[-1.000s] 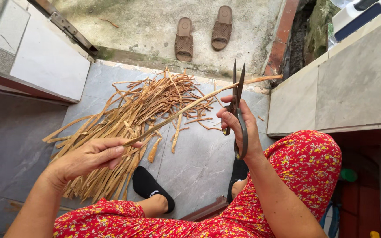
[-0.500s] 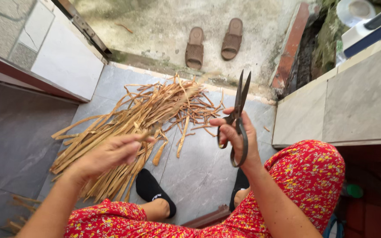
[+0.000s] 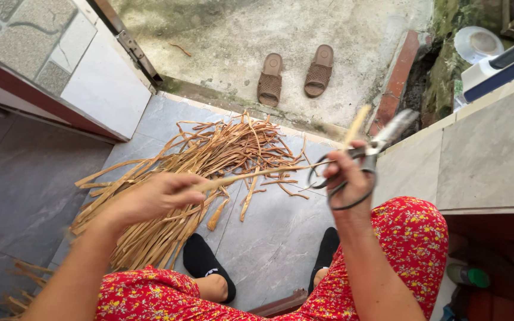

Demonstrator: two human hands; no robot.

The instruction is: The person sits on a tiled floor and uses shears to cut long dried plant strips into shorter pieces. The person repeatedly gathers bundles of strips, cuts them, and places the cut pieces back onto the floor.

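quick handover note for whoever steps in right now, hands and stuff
Left hand: pinching one end of a long thin strip.
Right hand: gripping metal scissors and the strip's other end.
The pile of cut strips lies on the grey tiled floor, ahead of the person's feet.
Done: many strips are piled.
Left: the held strip; no cut is visible on it.

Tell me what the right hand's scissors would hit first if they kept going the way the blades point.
The right hand aims the scissors up and to the right. That line seems to lead first to the grey tiled ledge, near its edge; depth is unclear, so they might pass above it.
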